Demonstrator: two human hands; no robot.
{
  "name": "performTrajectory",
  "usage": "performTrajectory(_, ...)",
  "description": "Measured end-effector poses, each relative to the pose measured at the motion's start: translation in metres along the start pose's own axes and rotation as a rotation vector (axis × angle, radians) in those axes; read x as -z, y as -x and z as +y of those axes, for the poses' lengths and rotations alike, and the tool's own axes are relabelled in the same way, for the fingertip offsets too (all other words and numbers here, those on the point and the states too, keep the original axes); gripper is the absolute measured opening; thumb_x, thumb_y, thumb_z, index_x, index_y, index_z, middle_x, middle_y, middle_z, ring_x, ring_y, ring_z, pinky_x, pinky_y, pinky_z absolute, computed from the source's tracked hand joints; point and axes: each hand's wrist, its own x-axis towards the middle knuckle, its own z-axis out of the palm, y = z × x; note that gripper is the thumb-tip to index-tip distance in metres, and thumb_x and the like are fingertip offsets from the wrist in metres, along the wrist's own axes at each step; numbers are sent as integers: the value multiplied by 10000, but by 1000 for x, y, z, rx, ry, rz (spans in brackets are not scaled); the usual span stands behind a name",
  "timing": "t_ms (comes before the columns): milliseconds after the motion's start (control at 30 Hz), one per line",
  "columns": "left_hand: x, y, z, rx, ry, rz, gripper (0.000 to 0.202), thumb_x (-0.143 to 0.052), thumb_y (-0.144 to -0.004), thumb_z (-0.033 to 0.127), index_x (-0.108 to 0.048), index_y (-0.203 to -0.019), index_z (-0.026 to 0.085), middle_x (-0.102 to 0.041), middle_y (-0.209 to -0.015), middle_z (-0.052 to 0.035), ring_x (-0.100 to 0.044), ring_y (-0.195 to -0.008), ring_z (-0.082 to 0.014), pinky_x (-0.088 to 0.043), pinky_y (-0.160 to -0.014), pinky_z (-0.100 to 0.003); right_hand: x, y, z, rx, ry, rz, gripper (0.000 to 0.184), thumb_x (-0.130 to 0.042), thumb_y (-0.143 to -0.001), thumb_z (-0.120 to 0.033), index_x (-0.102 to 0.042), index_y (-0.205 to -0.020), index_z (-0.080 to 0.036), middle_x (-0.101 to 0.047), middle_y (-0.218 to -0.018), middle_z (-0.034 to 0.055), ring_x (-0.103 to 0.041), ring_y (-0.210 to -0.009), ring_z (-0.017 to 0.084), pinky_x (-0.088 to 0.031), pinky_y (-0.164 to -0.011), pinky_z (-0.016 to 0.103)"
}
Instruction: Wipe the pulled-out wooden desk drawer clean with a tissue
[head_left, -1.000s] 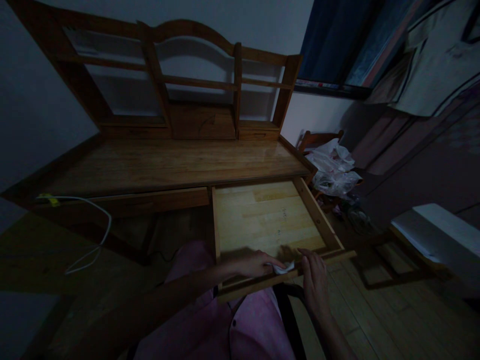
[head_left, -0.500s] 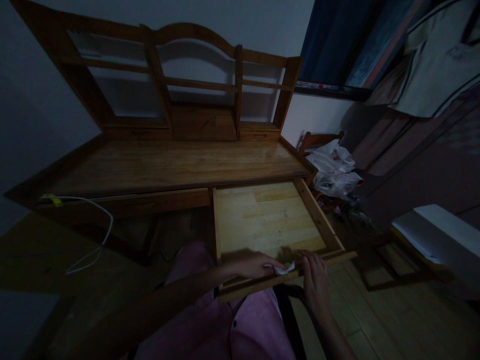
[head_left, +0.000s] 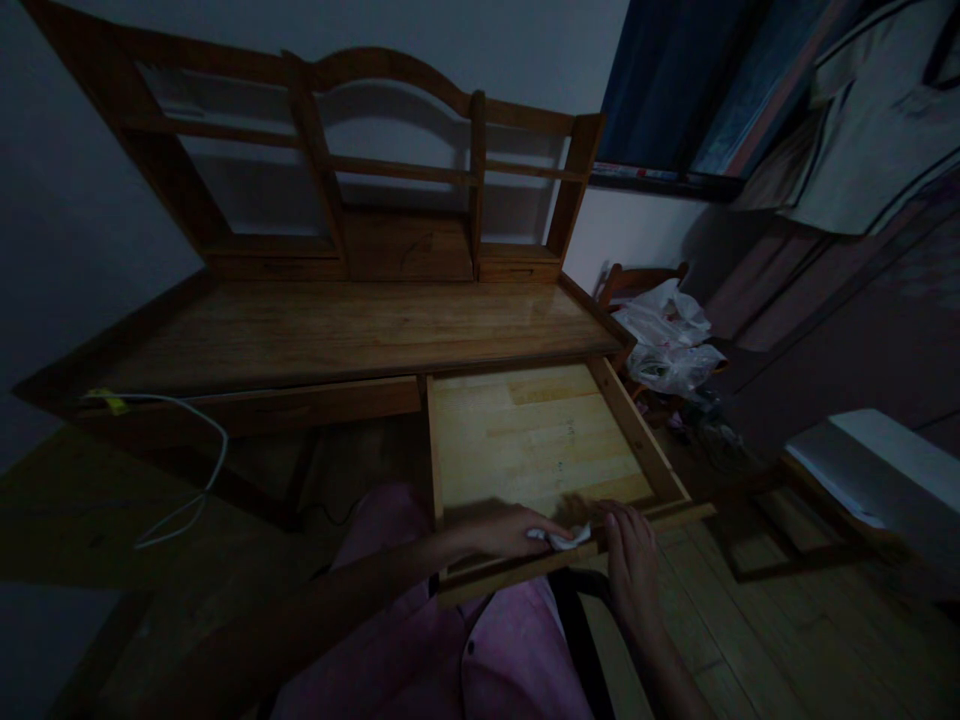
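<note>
A wooden drawer (head_left: 540, 420) is pulled out from the right side of the desk, its pale bottom showing. Inside its front corner, my left hand (head_left: 510, 532) presses a crumpled white tissue or cloth (head_left: 571, 540) against the inner side of the drawer front. The left fingers are closed on this wipe. My right hand (head_left: 630, 545) grips the top edge of the drawer front, just right of the wipe, with its fingertips over the inside and the palm outside.
The wooden desk (head_left: 375, 320) carries a shelf unit (head_left: 405, 172) along the wall. A white cable (head_left: 221, 455) hangs off its left front. On the right stand a chair with plastic bags (head_left: 667, 335) and a stool (head_left: 780, 520) bearing a white box (head_left: 892, 465).
Hardly anything differs. Both hands and the wipe stay at nearly the same place on the drawer front.
</note>
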Motion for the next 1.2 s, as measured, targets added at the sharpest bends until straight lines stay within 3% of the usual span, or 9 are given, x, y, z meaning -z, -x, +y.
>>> performTrajectory(633, -3, -2, -11, -42, 19, 2, 431, -530, -948, 262, -564, -1370, 338, -634, -1354, 3, -638, -1134, -164, -459, -944, -267, -1, 0, 1, -19, -10, -1, 352, -320, -1027, -353, -614, -1171, -225, -634, -1160, 92, -547, -1127, 247, -371, -1027, 481)
performTrajectory(833, -1, 0, -4, -34, 33, -1, 416, -525, -953, 273, -573, -1362, 332, -633, -1354, -4, -632, -1148, -174, -456, -941, -275, 0, 0, 0, -9, -7, -4, 346, -324, -1023, -341, -611, -1178, -227, -636, -1159, 96, -548, -1122, 250, -377, -1021, 488)
performTrajectory(1033, 5, 7, 7, 32, -76, -12, 416, -475, -970, 308, -554, -1375, 365, -653, -1333, 14, -649, -1074, -171, -460, -868, -265, 1, -1, -2, 73, 21, 33, 347, -335, -1009, -341, -625, -1158, -224, -663, -1129, 108, -580, -1094, 268, -397, -1003, 509)
performTrajectory(1200, 2, 12, 12, 71, -232, 39, 491, -514, -926, 216, -546, -1363, 439, -658, -1328, 25, -654, -1042, -191, -457, -865, -287, 0, -1, -1, 34, 11, -4, 353, -316, -1018, -330, -628, -1150, -230, -660, -1124, 99, -570, -1097, 260, -384, -1012, 504)
